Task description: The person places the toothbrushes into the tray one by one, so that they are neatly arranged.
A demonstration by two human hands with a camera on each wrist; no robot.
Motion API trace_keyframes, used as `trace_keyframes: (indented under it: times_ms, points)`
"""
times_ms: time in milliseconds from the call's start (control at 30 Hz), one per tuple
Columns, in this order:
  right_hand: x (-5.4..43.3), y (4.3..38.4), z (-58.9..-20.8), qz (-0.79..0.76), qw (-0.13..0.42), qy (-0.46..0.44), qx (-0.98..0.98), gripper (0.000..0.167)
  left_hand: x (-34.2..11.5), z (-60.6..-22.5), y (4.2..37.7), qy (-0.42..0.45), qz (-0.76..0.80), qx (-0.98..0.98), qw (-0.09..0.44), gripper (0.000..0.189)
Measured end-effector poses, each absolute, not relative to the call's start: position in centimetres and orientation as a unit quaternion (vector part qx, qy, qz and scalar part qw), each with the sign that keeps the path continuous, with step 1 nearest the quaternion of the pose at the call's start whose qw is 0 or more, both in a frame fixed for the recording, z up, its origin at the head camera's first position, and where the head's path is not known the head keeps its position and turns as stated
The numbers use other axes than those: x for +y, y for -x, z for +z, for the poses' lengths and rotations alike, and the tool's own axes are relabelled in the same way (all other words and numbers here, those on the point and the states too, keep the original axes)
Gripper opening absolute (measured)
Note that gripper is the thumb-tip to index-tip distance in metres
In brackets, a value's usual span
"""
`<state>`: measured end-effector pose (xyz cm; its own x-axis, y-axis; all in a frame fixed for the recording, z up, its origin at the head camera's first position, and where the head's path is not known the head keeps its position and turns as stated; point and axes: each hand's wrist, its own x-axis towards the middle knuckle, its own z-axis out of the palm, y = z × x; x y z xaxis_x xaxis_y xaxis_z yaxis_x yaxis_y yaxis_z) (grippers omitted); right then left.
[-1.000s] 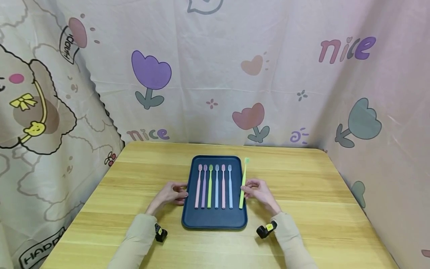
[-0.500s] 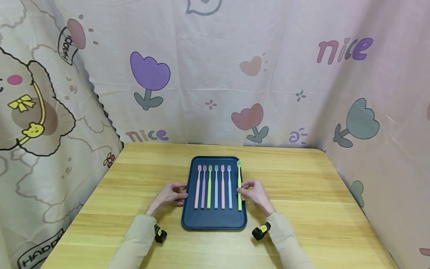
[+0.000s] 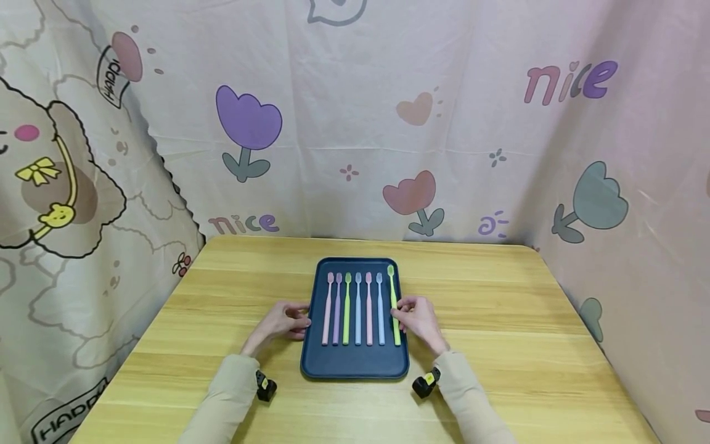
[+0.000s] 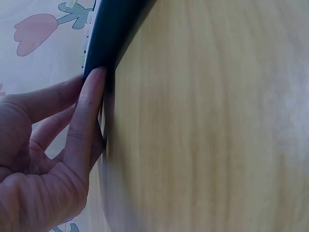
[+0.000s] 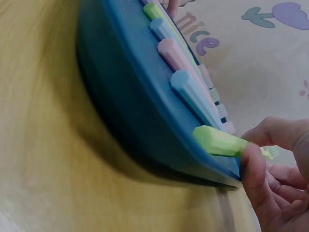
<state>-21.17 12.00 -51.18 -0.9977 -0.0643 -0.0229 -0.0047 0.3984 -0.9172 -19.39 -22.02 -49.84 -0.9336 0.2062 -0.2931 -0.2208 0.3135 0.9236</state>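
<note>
A dark blue tray (image 3: 355, 364) lies on the wooden table, with several toothbrushes side by side in it, bristle heads at the far end: pink (image 3: 326, 314), purple (image 3: 336, 314), green (image 3: 346, 314), light blue (image 3: 358, 314), another pink (image 3: 368, 314) and another light blue (image 3: 380, 314). My left hand (image 3: 281, 319) holds the tray's left rim between thumb and fingers. My right hand (image 3: 417, 316) pinches a yellow-green toothbrush (image 5: 219, 141) by its handle, over the tray's right edge. Its handle end slants slightly right of its head. Whether it touches the tray floor I cannot tell.
The wooden table (image 3: 516, 320) extends on both sides of the tray. A patterned curtain (image 3: 344, 123) hangs behind the table's back edge and along both sides. Black wrist cameras sit at the left sleeve (image 3: 266, 386) and right sleeve (image 3: 426, 383).
My right hand has moved left with the yellow-green toothbrush, from across the tray's right rim to just inside it. The toothbrush's tilt has swung from right to slightly left. My left hand has stayed still.
</note>
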Motion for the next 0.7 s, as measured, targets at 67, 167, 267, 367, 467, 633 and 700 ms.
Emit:
trace_keyframes:
  times_ms: [67,167,267,367,467,633,700]
  points:
    - [12.0,21.19,-51.16,-0.532,0.017,0.02,0.846,0.009,-22.05,-49.85,19.46,-0.002,0.588,0.787,0.186,0.056]
    - [12.03,21.25,-51.2,-0.504,-0.006,0.022,0.863,0.01,-22.13,-49.86,19.58,-0.014,0.59,0.784,0.19,0.056]
    - [12.04,21.28,-51.26,-0.482,-0.022,0.026,0.875,0.01,-22.19,-49.87,19.65,-0.017,0.59,0.784,0.192,0.056]
    - [11.98,21.26,-51.27,-0.471,-0.024,0.03,0.881,0.009,-22.18,-49.81,19.62,-0.016,0.588,0.786,0.191,0.057]
    - [11.86,21.22,-51.24,-0.464,-0.023,0.037,0.885,0.008,-22.11,-49.75,19.54,-0.013,0.586,0.787,0.189,0.057]
    - [11.75,21.14,-51.1,-0.455,-0.033,0.049,0.889,0.008,-22.08,-49.73,19.48,-0.018,0.586,0.788,0.188,0.057]
    - [11.8,21.21,-51.16,-0.442,-0.048,0.054,0.894,0.01,-22.07,-49.72,19.5,-0.018,0.586,0.788,0.189,0.057]
